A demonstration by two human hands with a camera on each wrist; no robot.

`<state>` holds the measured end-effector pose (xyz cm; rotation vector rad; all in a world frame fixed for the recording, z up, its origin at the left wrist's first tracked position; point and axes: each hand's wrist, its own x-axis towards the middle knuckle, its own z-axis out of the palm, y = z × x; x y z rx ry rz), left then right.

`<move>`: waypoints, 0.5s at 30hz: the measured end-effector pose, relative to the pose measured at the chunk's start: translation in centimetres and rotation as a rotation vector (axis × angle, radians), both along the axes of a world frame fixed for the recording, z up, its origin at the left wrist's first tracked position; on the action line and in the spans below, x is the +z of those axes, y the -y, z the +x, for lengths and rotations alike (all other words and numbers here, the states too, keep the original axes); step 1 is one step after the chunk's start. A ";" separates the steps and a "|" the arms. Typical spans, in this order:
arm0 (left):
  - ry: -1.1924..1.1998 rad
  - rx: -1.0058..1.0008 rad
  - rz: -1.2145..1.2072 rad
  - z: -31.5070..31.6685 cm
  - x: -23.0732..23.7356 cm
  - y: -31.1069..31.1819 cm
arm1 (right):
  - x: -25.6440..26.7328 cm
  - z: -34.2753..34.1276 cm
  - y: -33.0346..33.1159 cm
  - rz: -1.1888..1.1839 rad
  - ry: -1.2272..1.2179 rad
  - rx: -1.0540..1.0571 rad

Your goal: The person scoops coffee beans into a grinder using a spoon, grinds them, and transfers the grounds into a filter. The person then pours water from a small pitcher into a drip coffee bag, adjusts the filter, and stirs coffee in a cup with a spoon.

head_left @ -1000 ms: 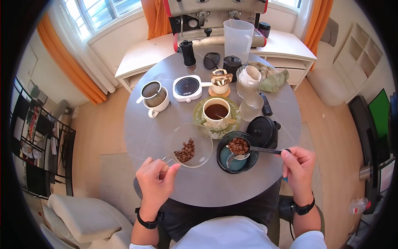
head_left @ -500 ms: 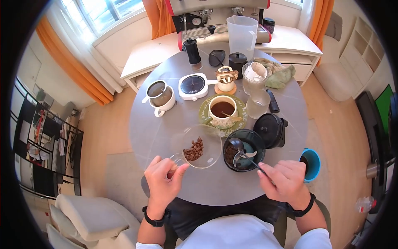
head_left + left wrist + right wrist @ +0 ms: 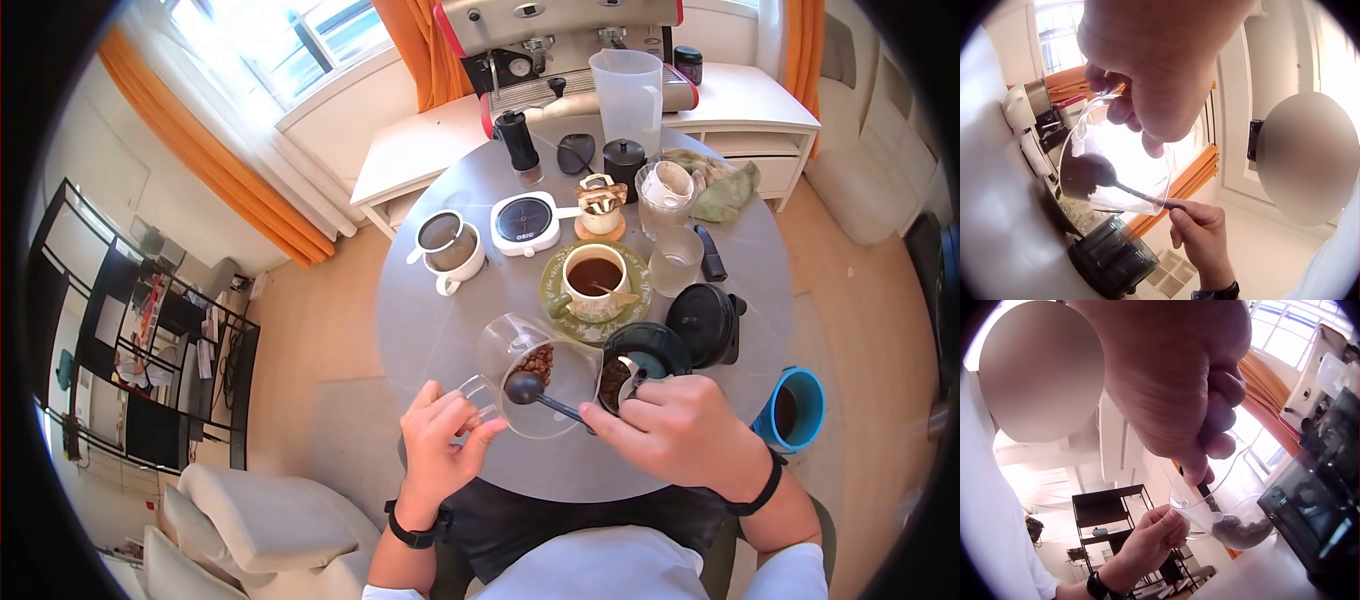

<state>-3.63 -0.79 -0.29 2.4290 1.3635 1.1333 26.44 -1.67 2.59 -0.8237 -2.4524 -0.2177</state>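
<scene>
My left hand [image 3: 440, 450] grips the handle of a clear glass cup [image 3: 570, 385], which is tipped over the table. Roasted coffee beans [image 3: 538, 362] lie inside it. With my right hand [image 3: 690, 432] I hold a black coffee scoop [image 3: 524, 388] by its long handle; its bowl is inside the cup among the beans, as the left wrist view also shows. Close to the cup's right side stands a dark see-through grinder bowl [image 3: 672, 345] with a metal blade [image 3: 628, 375] and some beans in it. My right hand partly covers this bowl.
A black lid [image 3: 698, 322] lies beside the grinder bowl. Behind are a coffee cup [image 3: 594, 290] on a green saucer [image 3: 553, 305], a glass [image 3: 675, 262], a white scale [image 3: 524, 225] and a white mug with a strainer [image 3: 448, 248]. A blue bucket [image 3: 803, 405] stands past the table's right edge.
The scoop, full of beans over the grinder bowl at first, was tipped out there, then moved left into the glass cup. The cup is now more tilted and nearer the bowl.
</scene>
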 end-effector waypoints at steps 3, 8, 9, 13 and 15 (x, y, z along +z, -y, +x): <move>0.014 0.019 -0.031 -0.1 -0.1 0.1 | 0.6 0.6 0.4 0.030 -0.009 -0.071; 0.026 0.010 -0.019 1.1 -0.1 0.1 | -0.1 -0.4 -0.1 0.104 0.024 -0.173; 0.027 0.010 -0.010 1.1 -0.1 0.1 | -0.4 -0.6 0.1 0.107 0.024 -0.172; 0.035 0.018 -0.010 1.1 0.0 0.4 | -2.4 -1.4 0.6 -0.187 -0.391 -0.141; 0.025 0.006 -0.001 1.0 -0.1 0.3 | -2.7 -1.3 0.6 -0.230 -0.513 -0.148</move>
